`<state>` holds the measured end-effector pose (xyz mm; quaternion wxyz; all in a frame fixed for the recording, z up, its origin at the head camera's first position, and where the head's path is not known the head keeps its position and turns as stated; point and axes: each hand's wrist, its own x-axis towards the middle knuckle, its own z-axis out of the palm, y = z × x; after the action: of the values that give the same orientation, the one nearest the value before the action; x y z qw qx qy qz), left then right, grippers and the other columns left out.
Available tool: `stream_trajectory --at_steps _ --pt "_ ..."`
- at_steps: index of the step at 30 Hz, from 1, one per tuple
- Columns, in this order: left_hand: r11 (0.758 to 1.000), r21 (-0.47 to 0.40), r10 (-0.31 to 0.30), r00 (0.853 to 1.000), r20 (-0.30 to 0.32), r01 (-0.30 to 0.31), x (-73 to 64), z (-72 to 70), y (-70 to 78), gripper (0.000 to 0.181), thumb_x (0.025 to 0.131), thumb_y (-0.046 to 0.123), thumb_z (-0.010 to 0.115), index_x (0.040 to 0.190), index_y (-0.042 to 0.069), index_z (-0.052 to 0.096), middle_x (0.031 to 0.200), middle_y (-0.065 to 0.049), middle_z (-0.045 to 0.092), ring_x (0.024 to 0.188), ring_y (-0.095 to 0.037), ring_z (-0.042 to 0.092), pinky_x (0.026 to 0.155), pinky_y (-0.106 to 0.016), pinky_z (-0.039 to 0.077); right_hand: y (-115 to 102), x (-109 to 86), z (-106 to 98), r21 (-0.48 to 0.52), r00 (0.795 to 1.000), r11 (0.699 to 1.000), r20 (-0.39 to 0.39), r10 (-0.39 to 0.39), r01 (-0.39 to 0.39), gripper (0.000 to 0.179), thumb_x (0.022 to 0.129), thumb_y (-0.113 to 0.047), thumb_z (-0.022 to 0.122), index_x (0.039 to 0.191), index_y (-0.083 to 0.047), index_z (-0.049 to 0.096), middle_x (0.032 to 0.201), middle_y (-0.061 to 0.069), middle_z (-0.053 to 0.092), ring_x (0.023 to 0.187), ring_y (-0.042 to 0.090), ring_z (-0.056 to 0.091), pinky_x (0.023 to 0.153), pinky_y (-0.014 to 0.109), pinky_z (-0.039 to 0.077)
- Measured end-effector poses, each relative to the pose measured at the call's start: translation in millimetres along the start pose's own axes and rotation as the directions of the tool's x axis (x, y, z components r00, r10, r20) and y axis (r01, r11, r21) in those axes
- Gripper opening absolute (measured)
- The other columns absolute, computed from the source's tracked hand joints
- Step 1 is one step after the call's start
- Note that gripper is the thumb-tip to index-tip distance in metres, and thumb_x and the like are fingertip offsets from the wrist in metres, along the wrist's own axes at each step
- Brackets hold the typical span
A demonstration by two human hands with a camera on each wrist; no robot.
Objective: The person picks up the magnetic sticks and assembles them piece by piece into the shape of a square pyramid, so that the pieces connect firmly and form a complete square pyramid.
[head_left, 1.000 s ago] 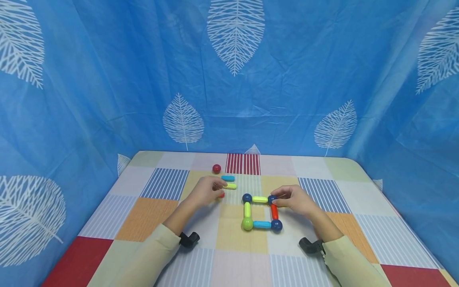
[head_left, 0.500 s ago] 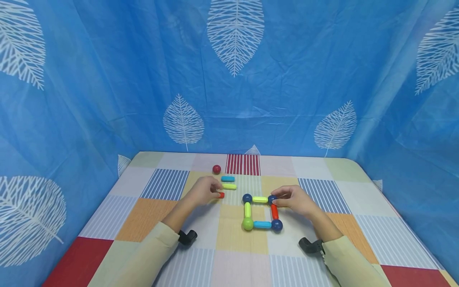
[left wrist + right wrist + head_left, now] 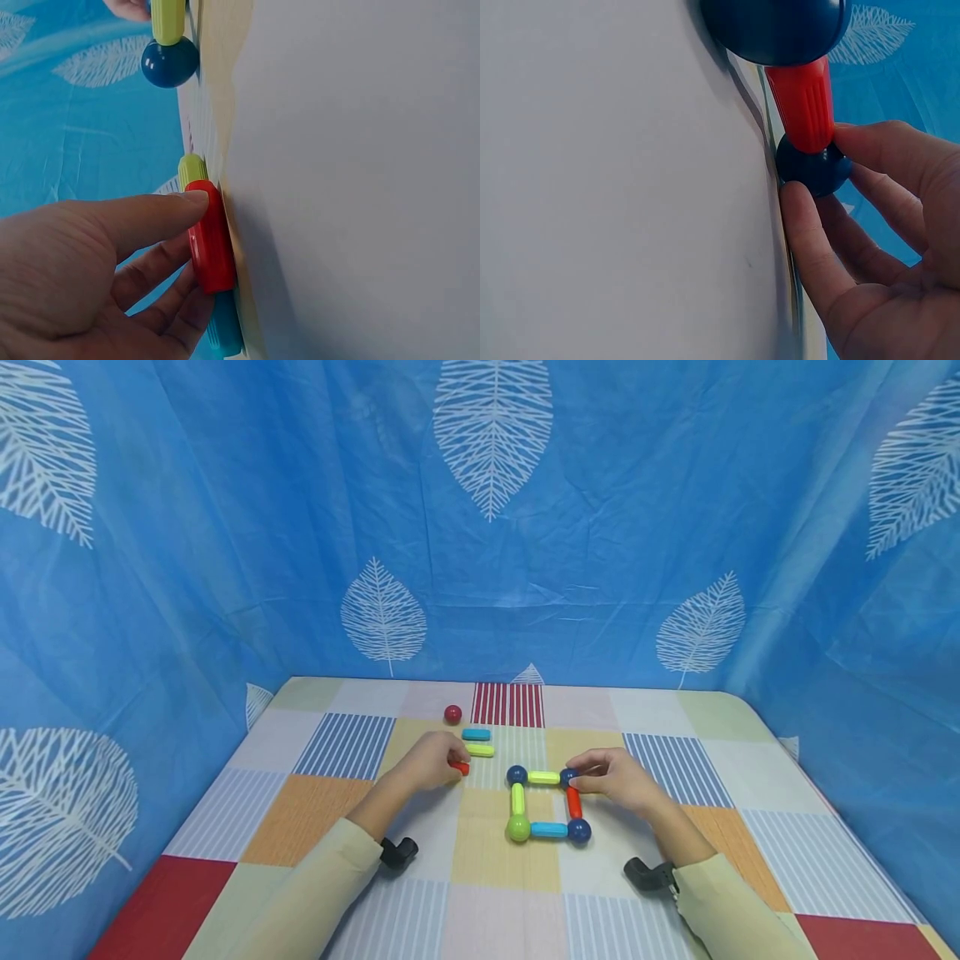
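Observation:
My left hand (image 3: 433, 762) pinches a short red rod (image 3: 211, 240) between thumb and fingers, low over the cloth. Just past it lie a yellow-green rod (image 3: 480, 750) and a blue rod (image 3: 476, 735), side by side. At the middle of the table sits a square frame of rods and balls: two yellow-green rods, a red rod (image 3: 574, 803) and a blue rod (image 3: 548, 830), joined by three dark blue balls and a green ball (image 3: 518, 827). My right hand (image 3: 617, 779) grips the frame's far right dark blue ball (image 3: 814, 166) with thumb and fingers.
A red ball (image 3: 453, 714) lies behind the loose rods. The table carries a patchwork cloth (image 3: 510, 918), and blue leaf-print curtains (image 3: 585, 568) hang at its back and sides. Each wrist wears a small black camera (image 3: 649, 874).
The left hand's fingers have drawn in from beside the red rod and now close on it. My right hand and the square frame have stayed in place.

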<state>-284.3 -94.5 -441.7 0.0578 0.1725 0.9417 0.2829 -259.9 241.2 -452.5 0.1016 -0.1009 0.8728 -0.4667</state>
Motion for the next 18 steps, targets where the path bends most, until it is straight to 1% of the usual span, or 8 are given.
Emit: stream_trajectory --at_steps 7,13,17,18 --pt "0.999 0.035 0.025 1.0 0.016 -0.026 4.9 1.1 0.7 0.025 0.082 -0.004 0.079 0.104 0.007 0.079 0.094 -0.003 0.074 0.083 -0.016 0.059 0.085 -0.034 0.058 1.9 1.6 -0.3 0.0 1.0 1.0 0.006 0.009 -0.009 0.027 0.089 -0.014 0.078 0.115 -0.008 0.075 0.116 0.012 0.074 0.104 0.025 0.068 0.082 0.029 0.058" --pt "0.998 0.061 0.026 0.999 0.038 -0.029 5.6 0.2 2.8 0.025 0.082 -0.006 0.078 0.104 0.008 0.079 0.096 -0.003 0.073 0.084 -0.017 0.057 0.085 -0.034 0.057 3.2 2.0 -1.1 0.003 1.0 1.0 0.011 0.005 -0.005 0.027 0.089 -0.014 0.078 0.115 -0.008 0.075 0.116 0.012 0.074 0.104 0.025 0.068 0.083 0.031 0.059" --pt "0.996 0.078 0.029 0.998 0.05 -0.033 5.3 -0.1 3.2 0.026 0.083 -0.005 0.077 0.105 0.008 0.079 0.096 -0.003 0.072 0.084 -0.017 0.056 0.085 -0.034 0.056 3.9 2.5 -0.9 0.009 1.0 1.0 0.006 0.022 -0.022 0.025 0.088 -0.013 0.079 0.114 -0.011 0.076 0.116 0.009 0.074 0.104 0.024 0.068 0.084 0.032 0.059" --pt "0.997 0.075 0.03 0.998 0.049 -0.033 5.1 -0.2 3.2 0.026 0.083 -0.005 0.078 0.105 0.008 0.079 0.095 -0.003 0.072 0.084 -0.017 0.056 0.085 -0.034 0.056 3.9 2.7 -0.9 0.002 1.0 1.0 0.011 0.015 -0.015 0.026 0.089 -0.014 0.078 0.114 -0.01 0.076 0.116 0.01 0.074 0.104 0.025 0.068 0.085 0.033 0.059"
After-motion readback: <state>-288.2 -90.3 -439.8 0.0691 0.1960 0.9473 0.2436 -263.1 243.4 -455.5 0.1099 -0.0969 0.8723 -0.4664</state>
